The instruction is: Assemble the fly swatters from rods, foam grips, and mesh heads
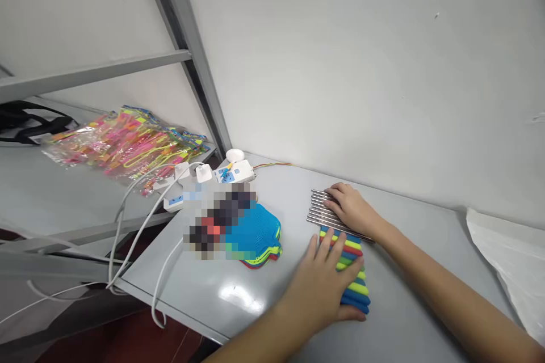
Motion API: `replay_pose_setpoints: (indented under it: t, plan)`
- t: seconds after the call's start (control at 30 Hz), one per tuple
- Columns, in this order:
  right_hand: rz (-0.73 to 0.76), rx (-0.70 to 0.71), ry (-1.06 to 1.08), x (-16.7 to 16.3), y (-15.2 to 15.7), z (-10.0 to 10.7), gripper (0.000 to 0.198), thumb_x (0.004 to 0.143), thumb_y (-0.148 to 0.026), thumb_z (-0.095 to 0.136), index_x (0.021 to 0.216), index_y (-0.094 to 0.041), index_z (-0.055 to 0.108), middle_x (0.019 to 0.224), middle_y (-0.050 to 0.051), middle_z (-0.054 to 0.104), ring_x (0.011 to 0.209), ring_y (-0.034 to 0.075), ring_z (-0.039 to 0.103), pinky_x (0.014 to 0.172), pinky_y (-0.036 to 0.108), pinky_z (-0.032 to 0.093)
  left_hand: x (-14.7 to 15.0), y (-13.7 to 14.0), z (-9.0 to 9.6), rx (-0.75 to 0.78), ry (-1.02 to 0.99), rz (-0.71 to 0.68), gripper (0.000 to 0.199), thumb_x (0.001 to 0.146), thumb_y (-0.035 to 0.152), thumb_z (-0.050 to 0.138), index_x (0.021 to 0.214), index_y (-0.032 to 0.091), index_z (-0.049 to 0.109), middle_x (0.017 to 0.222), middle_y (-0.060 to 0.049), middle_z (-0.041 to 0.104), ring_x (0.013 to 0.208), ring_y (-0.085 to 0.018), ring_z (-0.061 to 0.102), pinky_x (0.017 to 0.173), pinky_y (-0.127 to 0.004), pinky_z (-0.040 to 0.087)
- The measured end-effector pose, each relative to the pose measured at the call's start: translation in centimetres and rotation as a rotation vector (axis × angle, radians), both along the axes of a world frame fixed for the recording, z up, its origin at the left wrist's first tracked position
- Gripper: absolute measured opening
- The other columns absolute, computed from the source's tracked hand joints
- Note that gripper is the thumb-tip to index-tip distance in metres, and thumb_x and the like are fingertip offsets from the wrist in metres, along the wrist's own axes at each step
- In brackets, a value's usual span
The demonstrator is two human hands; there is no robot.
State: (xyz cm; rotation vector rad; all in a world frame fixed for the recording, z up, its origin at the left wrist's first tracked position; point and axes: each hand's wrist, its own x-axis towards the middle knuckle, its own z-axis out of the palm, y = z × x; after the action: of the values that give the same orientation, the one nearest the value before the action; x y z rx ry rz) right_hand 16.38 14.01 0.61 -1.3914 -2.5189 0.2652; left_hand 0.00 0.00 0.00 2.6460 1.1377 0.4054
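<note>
Hands, two in number, lie over two side-by-side groups on the desk [289,193]. The left hand [323,279], fingers spread wide, rests across coloured sticks [357,287], blue, yellow, red and green, perhaps ten, partly covered. The right hand [351,207] lies palm down, fingers slightly bent, over metal rods [320,211], about eight by their visible ends; whether it grips them I cannot tell. Left of these sits one stack of mesh-like pieces [259,227], at least three by edge colour, blue uppermost. Beyond are two power strips [242,170], then one heap of bright packets [136,147], too jumbled to count, on a shelf [38,187]. At far right lies one white sheet [502,264].
</note>
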Motion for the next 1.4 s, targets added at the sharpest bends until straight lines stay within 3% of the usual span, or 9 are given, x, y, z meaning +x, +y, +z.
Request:
replay_pose_setpoints:
  t: [0.57,0.73,0.83,0.97,1.2,1.3,1.4]
  plan:
    - [-0.038,0.038,0.003,0.5,0.0,-0.5,0.045,0.096,-0.050,0.034,0.125,-0.023,0.056,0.124,0.011,0.058,0.115,0.029,0.049,0.094,0.046,0.040,-0.5,-1.0,0.6,0.161,0.048,-0.063,0.072,0.087,0.066,0.042,0.142,0.020,0.037,0.154,-0.014,0.028,0.142,-0.034,0.019,0.111,-0.059,0.019]
    - [-0.102,0.100,0.044,1.7,-1.1,-0.2,0.048,0.097,-0.048,0.033,0.130,-0.019,0.051,0.130,0.014,0.052,0.120,0.030,0.046,0.097,0.048,0.039,-1.5,-2.8,0.3,0.174,0.025,-0.039,0.052,0.093,0.050,0.047,0.134,0.019,0.045,0.149,-0.011,0.037,0.137,-0.030,0.030,0.111,-0.055,0.023]
    - [-0.158,0.152,0.143,3.0,-3.1,0.4,0.044,0.096,-0.046,0.037,0.127,-0.019,0.053,0.128,0.014,0.052,0.120,0.029,0.047,0.100,0.046,0.039,-2.4,-4.1,0.0,0.153,-0.018,0.010,0.040,0.093,0.041,0.050,0.126,0.019,0.051,0.143,-0.008,0.044,0.130,-0.027,0.038,0.111,-0.053,0.025]
    - [-0.229,0.190,0.283,4.7,-8.0,0.5,0.036,0.095,-0.044,0.042,0.121,-0.022,0.055,0.125,0.011,0.052,0.118,0.027,0.049,0.101,0.044,0.040,-3.5,-5.3,-0.1,0.134,-0.091,0.118,0.029,0.090,0.034,0.056,0.115,0.020,0.057,0.138,-0.008,0.048,0.123,-0.028,0.043,0.108,-0.053,0.030]
    - [-0.383,0.176,0.404,5.9,-16.5,-1.7,0.027,0.094,-0.041,0.045,0.112,-0.025,0.058,0.121,0.010,0.051,0.115,0.027,0.051,0.097,0.045,0.044,-4.0,-5.8,0.4,0.129,-0.177,0.166,0.022,0.088,0.022,0.058,0.109,0.020,0.058,0.133,-0.010,0.051,0.119,-0.029,0.044,0.100,-0.050,0.039]
    - [-0.381,0.115,0.409,5.8,-17.9,-2.0,0.025,0.095,-0.039,0.043,0.110,-0.026,0.058,0.120,0.010,0.050,0.113,0.028,0.052,0.096,0.046,0.045,-4.0,-5.8,0.6,0.110,-0.193,0.182,0.020,0.087,0.018,0.057,0.107,0.022,0.058,0.133,-0.008,0.050,0.120,-0.028,0.044,0.099,-0.049,0.041]
    - [-0.353,0.087,0.413,5.7,-17.4,-1.6,0.024,0.096,-0.037,0.041,0.110,-0.027,0.057,0.120,0.011,0.050,0.113,0.028,0.052,0.095,0.046,0.046,-3.9,-5.6,0.6,0.065,-0.182,0.208,0.018,0.087,0.017,0.058,0.104,0.023,0.058,0.131,-0.007,0.051,0.119,-0.027,0.044,0.096,-0.047,0.043]
